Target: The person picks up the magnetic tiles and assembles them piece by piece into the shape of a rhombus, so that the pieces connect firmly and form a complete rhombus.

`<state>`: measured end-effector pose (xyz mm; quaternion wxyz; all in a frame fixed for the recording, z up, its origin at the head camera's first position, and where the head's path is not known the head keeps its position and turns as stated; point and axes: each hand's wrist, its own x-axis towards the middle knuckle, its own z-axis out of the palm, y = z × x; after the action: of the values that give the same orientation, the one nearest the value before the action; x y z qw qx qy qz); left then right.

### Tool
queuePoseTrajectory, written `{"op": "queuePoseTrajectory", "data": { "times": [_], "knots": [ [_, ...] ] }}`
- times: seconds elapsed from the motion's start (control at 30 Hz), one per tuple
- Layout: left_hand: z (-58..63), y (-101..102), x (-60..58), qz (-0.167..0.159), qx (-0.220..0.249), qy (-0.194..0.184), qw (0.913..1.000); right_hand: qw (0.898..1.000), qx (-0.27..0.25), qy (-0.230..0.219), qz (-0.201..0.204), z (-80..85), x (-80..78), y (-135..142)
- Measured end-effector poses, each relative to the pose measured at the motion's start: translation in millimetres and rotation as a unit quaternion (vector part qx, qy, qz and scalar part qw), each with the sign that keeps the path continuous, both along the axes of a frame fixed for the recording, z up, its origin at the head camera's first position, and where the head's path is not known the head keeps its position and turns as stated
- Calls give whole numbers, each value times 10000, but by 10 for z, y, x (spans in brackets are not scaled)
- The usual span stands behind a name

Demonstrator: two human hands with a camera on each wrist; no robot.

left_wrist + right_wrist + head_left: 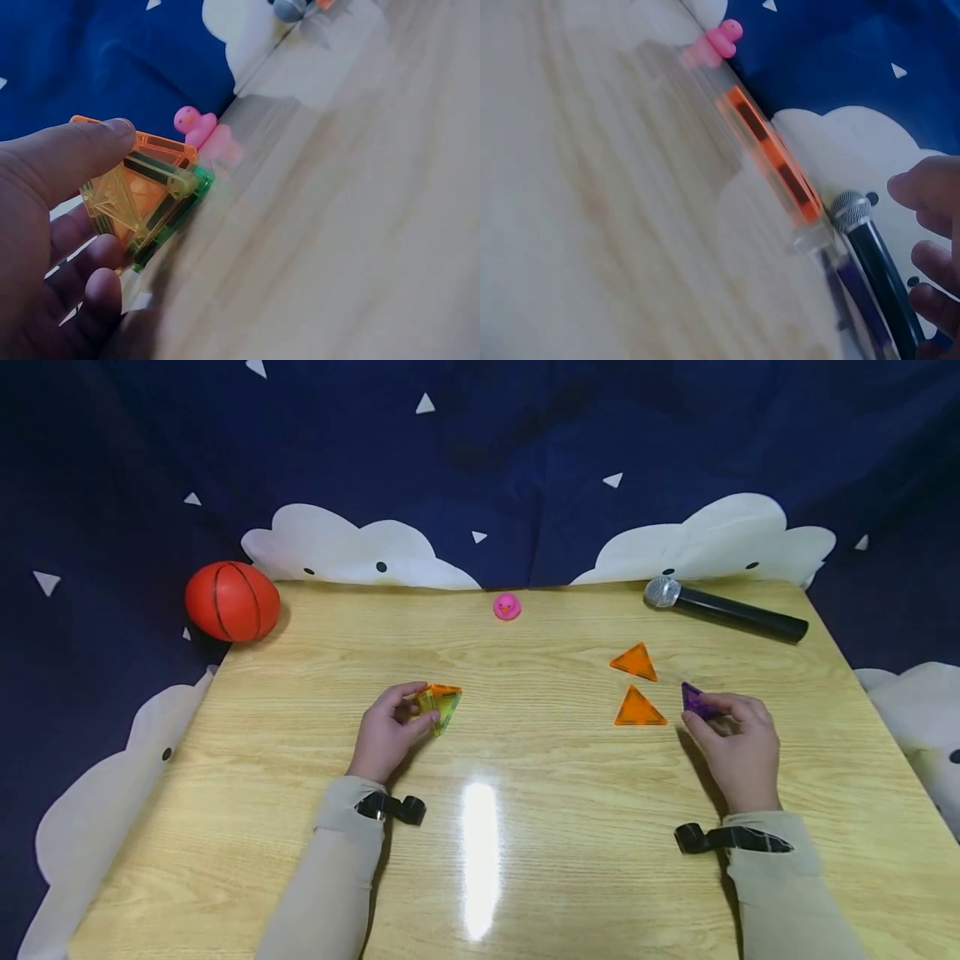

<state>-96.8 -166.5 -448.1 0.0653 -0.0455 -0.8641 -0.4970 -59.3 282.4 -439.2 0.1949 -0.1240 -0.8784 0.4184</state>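
Observation:
In my left hand (pixel 386 727) I grip a small block of joined see-through tiles (pixel 441 706), orange, yellow and green. The left wrist view shows the orange tile (pixel 161 142) on top under a fingertip and a green edge (pixel 202 180) low on the far side. My right hand (pixel 738 743) hovers over a purple triangular tile (pixel 693 699), overlapping it in the head view. From the right wrist, that tile (pixel 859 292) lies apart from the loosely bent fingers (pixel 926 184), with nothing between them. Two orange triangular tiles (pixel 636 662) lie just left of it.
A pink rubber duck (pixel 507 606) sits at the table's back edge. A black microphone (pixel 727 610) with a silver head lies at the back right. The red ball (pixel 232 602) stands at the back left corner. Dark blue cloth (pixel 525 460) hangs behind the wooden table (pixel 555 827).

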Motion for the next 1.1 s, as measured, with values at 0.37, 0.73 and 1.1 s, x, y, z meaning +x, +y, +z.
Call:
{"op": "queuePoseTrajectory", "data": {
  "times": [0.37, 0.73, 1.1],
  "knots": [
    [36, -220, -168, 163, -41, -214, 9996, 9985, 398, -363, -53, 3, -25, 139],
    [29, -346, -330, 289, -52, -157, 9994, 9926, 648, -1003, 223, -23, -105, 267],
    [40, -269, -324, 332, 169, -295, 9989, 9859, 1075, -1227, 364, -36, -81, 295]
  ]
}}
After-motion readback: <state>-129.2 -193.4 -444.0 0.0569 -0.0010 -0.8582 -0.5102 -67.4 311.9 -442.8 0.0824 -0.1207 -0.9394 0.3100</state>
